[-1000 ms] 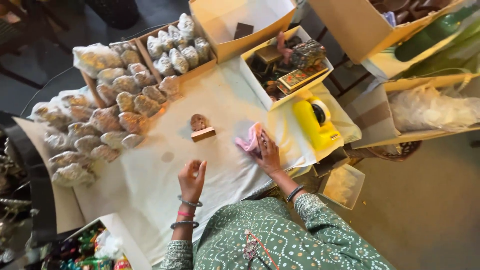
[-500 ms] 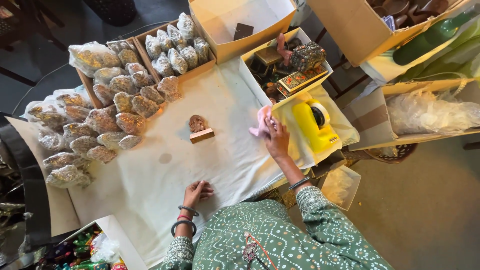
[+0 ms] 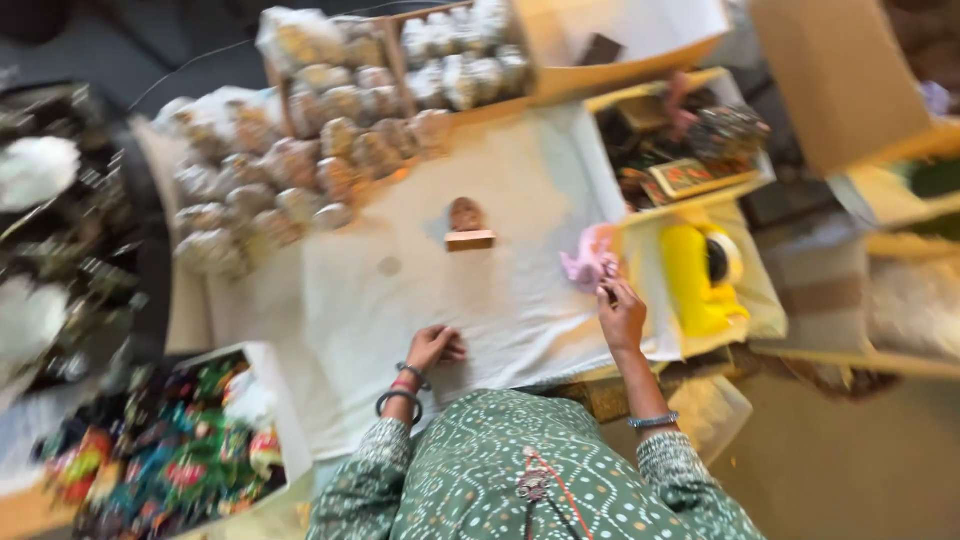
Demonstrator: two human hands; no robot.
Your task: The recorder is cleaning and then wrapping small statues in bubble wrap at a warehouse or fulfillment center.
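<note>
1. On the desk (image 3: pixel 400 300), right of centre — pink cloth (image 3: pixel 590 265), crumpled, just beside the yellow object (image 3: pixel 695 280). Looks soft, light and limp; best pinched at a loose fold.
2. Right hand (image 3: pixel 620 312) — fingers drawn narrow at the cloth's lower edge; whether they grip it, cannot tell in the blur.
3. Left hand (image 3: pixel 435 347) — resting on the white covering, fingers loosely curled, holding nothing.
4. Small wooden figure (image 3: pixel 467 225) — upright mid-desk, apart from both hands.
5. Wrapped bundles (image 3: pixel 290 180) — massed at the far-left side.
</note>
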